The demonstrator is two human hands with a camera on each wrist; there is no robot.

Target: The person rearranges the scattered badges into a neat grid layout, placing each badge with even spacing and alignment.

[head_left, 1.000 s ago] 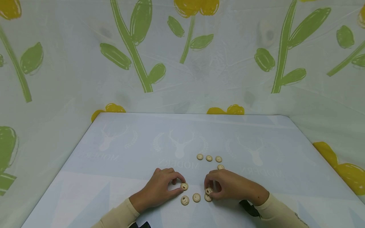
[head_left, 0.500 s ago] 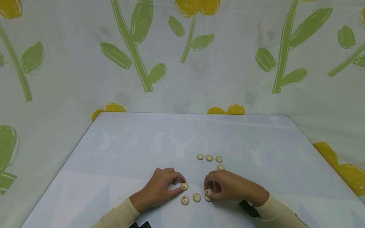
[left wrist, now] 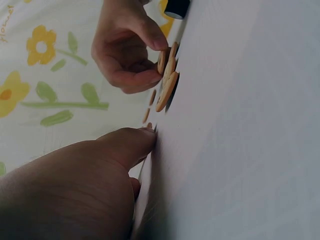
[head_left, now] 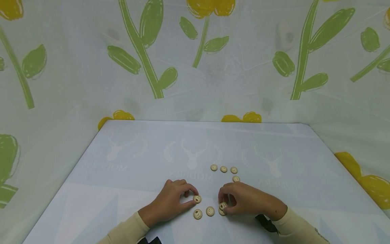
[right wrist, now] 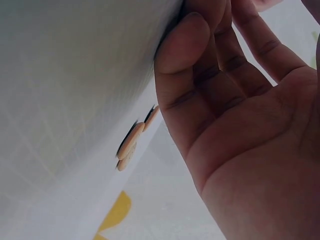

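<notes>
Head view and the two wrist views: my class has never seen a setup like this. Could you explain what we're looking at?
There is no machine here: the grip is a person's two bare hands, the left hand and the right hand. The head view comes from a camera worn on the head, looking forward and down. Each wrist view comes from a camera on that wrist, so its own hand looms large and the table looks steeply tilted.

On the table lie small, pale, button-like discs. Behind it is a flowered backdrop.

The left hand's thumb and finger pinch the edge of one disc. The right hand pinches a second disc, which partly covers a third disc in the head view.
</notes>
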